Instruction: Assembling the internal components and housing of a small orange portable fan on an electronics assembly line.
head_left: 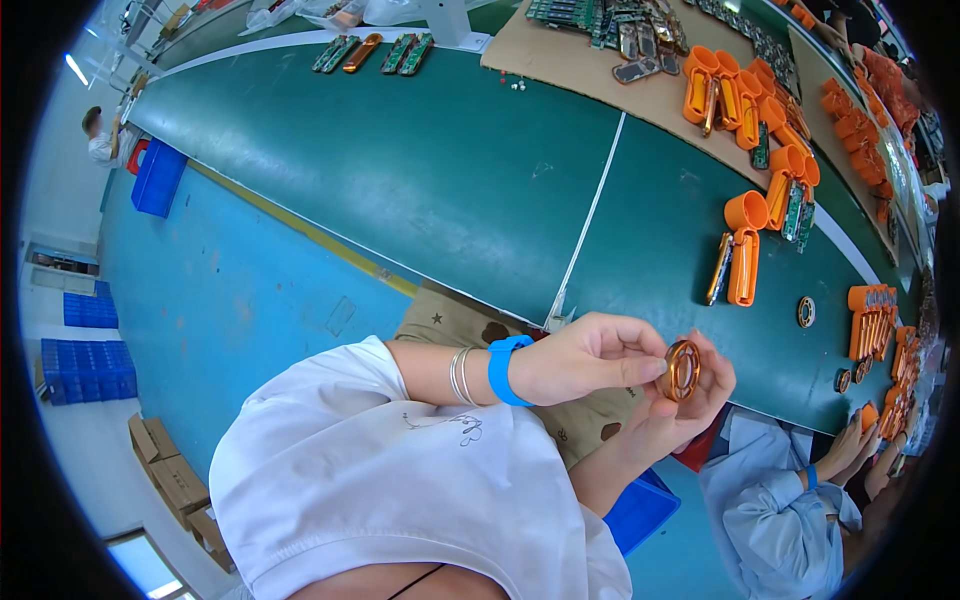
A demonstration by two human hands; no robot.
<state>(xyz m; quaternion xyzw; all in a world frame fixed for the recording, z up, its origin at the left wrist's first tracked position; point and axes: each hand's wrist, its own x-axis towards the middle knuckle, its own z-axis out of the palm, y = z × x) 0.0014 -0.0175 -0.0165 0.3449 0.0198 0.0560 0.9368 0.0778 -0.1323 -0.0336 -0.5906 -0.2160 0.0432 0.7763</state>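
A copper-coloured ring (682,371) is pinched between both hands, just past the near edge of the table. My left hand (605,356), with a blue band at its wrist, grips the ring's left side between thumb and fingers. From the right, my right hand (710,388) closes its fingers around the far side of the ring. Beyond the hands, an orange plastic housing (743,265) lies on the table next to a thin copper-coloured part (718,268). Another ring (806,312) rests on the green surface to the right.
The green table (400,150) holds several green circuit boards (407,53) at the back. Orange housings (703,85) and small boards cover a cardboard sheet (560,55). A co-worker's hands (850,447) work at the right. A blue bin (640,510) stands below the table.
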